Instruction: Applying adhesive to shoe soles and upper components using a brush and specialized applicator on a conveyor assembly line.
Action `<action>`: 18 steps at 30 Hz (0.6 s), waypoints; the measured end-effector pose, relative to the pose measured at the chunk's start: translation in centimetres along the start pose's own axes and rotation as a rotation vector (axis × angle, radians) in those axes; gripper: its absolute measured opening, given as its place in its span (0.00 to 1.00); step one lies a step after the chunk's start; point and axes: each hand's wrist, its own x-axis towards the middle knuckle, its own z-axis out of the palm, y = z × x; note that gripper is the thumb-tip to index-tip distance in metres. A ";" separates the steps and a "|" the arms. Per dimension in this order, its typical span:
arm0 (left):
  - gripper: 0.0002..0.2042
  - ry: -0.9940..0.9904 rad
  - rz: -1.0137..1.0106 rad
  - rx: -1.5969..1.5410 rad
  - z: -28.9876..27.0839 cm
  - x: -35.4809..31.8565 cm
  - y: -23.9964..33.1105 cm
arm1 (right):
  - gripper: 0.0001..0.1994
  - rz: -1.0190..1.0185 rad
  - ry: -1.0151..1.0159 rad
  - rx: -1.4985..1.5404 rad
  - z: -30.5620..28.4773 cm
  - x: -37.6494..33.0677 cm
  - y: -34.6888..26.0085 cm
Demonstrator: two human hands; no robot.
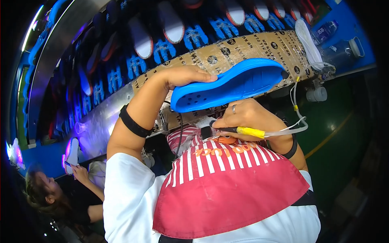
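Blue and hollow, a shoe (235, 85) is held up in front of the chest, tilted a little, with its right end raised and small round holes seen near its left end. It is grasped at that left end by the left hand (184, 75), the thumb laid along the upper edge and the other fingers hidden from view. Just below, a pen-shaped tool (249, 131) is gripped by the right hand (248, 113), its fingers curled round the dark part. A ring (234, 108) is worn on one of these fingers. The tool is kept apart from the shoe, and whether the knuckles are touched by the shoe's lower edge cannot be told. Yellow tape is wrapped round the tool's end, from which a clear tube (298, 125) is led away. Under the hands, the chest is covered by a red apron (227, 198). Beyond the shoe, printed brown cardboard (190, 60) is spread along the bench, and behind it blue brackets (164, 50) and white soles (172, 24) are lined up. Bottles (325, 31) are placed at the far right. At lower left, another sole (73, 150) is being worked on by a co-worker's hand (80, 173).
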 end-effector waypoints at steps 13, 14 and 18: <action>0.26 -0.019 -0.059 0.153 -1.2 -0.7 0.1 | 0.11 0.100 0.176 0.006 0.5 -0.8 1.3; 0.26 -0.021 -0.060 0.154 -1.4 -0.7 0.1 | 0.11 0.102 0.178 0.007 0.6 -0.8 1.7; 0.29 0.015 -0.131 0.196 -2.4 -0.6 -0.8 | 0.11 0.071 0.122 -0.029 0.0 -1.6 2.0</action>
